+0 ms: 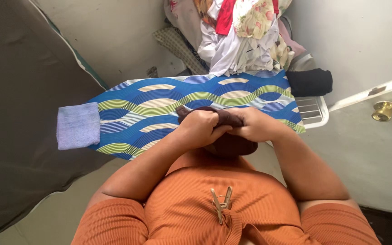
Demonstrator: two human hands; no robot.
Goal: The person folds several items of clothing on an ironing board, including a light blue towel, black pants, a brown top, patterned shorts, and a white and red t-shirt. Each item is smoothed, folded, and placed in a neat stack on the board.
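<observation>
Both hands, left hand [200,128] and right hand [256,124], grip the brown cloth [227,143] between them.

I see both forearms angled inward, the left hand [199,128] and right hand [256,124] meeting knuckle to knuckle, each grip curled tight, wrists bent.

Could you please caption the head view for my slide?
Both hands, left hand and right hand, grip a dark brown cloth over a wave-patterned ironing board.
</observation>
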